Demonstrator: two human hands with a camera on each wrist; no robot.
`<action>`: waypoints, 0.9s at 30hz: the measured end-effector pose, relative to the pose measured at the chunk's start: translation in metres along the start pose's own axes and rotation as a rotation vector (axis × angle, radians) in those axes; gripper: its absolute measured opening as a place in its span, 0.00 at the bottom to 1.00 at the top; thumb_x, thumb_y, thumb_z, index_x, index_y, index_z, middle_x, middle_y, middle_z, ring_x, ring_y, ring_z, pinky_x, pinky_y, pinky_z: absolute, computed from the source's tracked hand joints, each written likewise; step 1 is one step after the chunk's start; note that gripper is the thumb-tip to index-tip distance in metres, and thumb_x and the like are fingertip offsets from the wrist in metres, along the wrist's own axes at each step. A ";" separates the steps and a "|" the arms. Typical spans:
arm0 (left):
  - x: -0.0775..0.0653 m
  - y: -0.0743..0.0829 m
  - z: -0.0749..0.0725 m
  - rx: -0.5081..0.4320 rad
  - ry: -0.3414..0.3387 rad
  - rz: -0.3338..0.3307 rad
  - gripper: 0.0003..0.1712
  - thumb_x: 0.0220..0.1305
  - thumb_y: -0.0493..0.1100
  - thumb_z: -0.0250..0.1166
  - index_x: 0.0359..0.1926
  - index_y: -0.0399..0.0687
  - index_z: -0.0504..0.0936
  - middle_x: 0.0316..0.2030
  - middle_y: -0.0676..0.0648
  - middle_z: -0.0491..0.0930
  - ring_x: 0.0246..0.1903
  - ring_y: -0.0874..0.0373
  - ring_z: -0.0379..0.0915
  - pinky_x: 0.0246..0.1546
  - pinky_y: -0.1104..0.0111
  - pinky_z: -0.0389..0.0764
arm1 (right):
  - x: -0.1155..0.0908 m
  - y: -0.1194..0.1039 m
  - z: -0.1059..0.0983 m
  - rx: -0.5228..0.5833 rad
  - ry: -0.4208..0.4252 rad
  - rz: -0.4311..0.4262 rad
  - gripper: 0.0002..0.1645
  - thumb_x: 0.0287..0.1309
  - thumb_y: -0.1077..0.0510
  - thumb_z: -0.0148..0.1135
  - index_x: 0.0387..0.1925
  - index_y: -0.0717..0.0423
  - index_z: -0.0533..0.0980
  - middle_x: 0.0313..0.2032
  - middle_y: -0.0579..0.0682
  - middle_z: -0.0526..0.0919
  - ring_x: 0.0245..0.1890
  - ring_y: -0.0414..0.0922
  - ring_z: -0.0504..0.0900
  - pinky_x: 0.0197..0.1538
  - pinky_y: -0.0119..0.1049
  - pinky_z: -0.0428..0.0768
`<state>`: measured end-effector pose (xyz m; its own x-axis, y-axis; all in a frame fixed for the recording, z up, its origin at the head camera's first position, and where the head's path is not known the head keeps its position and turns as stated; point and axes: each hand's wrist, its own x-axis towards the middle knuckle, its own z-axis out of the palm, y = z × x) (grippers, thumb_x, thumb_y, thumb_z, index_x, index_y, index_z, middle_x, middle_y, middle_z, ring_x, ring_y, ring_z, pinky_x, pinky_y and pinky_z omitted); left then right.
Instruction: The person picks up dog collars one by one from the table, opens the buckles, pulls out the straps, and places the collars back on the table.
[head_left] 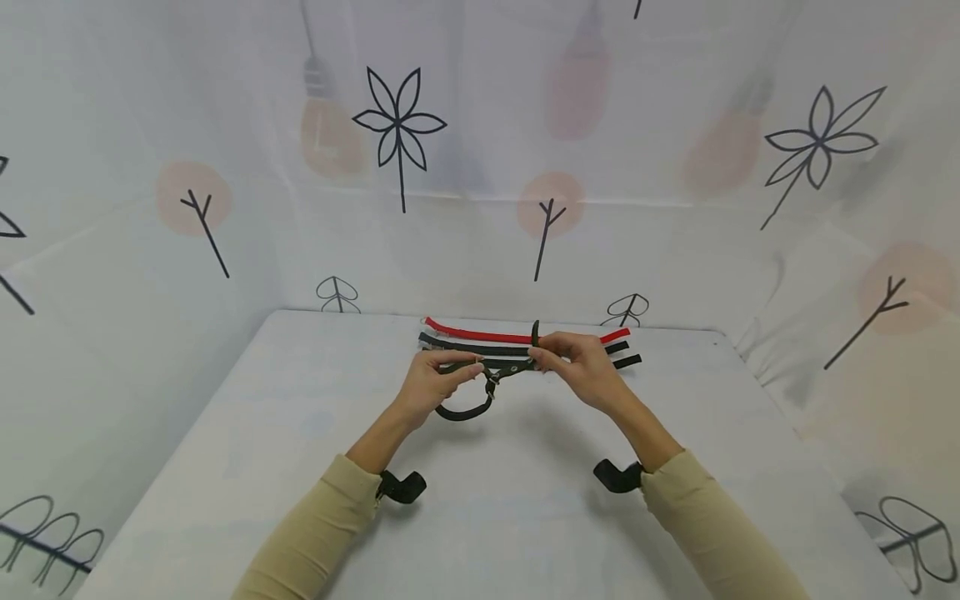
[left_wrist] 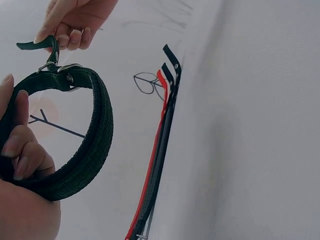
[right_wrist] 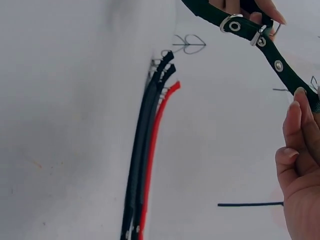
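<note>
A dark green webbing collar (head_left: 463, 414) with a metal buckle (left_wrist: 70, 67) and metal eyelets (right_wrist: 278, 65) is held up above the white table, bent into a loop. My left hand (head_left: 431, 383) grips the looped band near the buckle; in the left wrist view, its fingers (left_wrist: 31, 157) reach inside the loop. My right hand (head_left: 581, 362) pinches the strap near its free end, which sticks up past the fingertips. From the right wrist view, the strap (right_wrist: 292, 82) runs through the buckle and stretches between both hands.
Behind the hands, a red strap (head_left: 480, 335) and two dark straps (head_left: 487, 351) (head_left: 628, 362) lie side by side near the back edge of the white table (head_left: 480, 533). A patterned cloth (head_left: 480, 250) hangs around the table. Black wrist devices (head_left: 401, 487) sit by both cuffs.
</note>
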<state>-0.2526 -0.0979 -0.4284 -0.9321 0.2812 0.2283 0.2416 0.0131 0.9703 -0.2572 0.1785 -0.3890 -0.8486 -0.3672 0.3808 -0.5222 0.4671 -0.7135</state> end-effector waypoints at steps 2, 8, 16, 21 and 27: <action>0.003 -0.009 -0.002 -0.007 0.001 0.003 0.15 0.66 0.43 0.72 0.51 0.42 0.88 0.34 0.52 0.81 0.19 0.61 0.58 0.20 0.70 0.62 | 0.000 0.002 0.000 0.031 0.005 0.009 0.11 0.70 0.54 0.66 0.44 0.58 0.85 0.32 0.47 0.87 0.35 0.47 0.86 0.47 0.42 0.83; 0.002 -0.008 -0.002 -0.039 -0.009 0.004 0.14 0.68 0.44 0.71 0.51 0.42 0.86 0.35 0.48 0.81 0.19 0.60 0.60 0.22 0.71 0.64 | -0.002 0.002 0.000 0.139 0.062 0.050 0.11 0.71 0.53 0.65 0.42 0.57 0.85 0.33 0.51 0.88 0.38 0.50 0.86 0.48 0.37 0.82; 0.000 -0.010 0.002 -0.031 -0.042 -0.015 0.13 0.70 0.43 0.68 0.52 0.43 0.85 0.38 0.47 0.79 0.22 0.58 0.67 0.26 0.70 0.70 | -0.002 0.001 0.004 0.316 0.133 0.033 0.13 0.74 0.57 0.60 0.47 0.63 0.84 0.38 0.57 0.89 0.40 0.48 0.85 0.49 0.37 0.82; 0.001 -0.010 0.003 0.000 -0.086 0.030 0.12 0.73 0.41 0.65 0.54 0.43 0.83 0.42 0.38 0.80 0.27 0.53 0.74 0.34 0.67 0.78 | -0.002 0.001 0.006 0.388 0.146 0.031 0.15 0.75 0.57 0.59 0.51 0.66 0.82 0.41 0.54 0.89 0.42 0.45 0.88 0.53 0.35 0.82; 0.004 -0.008 0.004 0.070 -0.120 0.041 0.12 0.75 0.38 0.60 0.56 0.45 0.81 0.43 0.42 0.81 0.32 0.50 0.80 0.42 0.61 0.82 | 0.000 0.000 0.007 0.438 0.144 0.014 0.15 0.74 0.57 0.60 0.50 0.67 0.82 0.41 0.55 0.89 0.42 0.47 0.87 0.55 0.38 0.82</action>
<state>-0.2571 -0.0928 -0.4356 -0.8829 0.3959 0.2525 0.3013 0.0652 0.9513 -0.2563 0.1725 -0.3934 -0.8748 -0.2333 0.4246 -0.4517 0.0760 -0.8889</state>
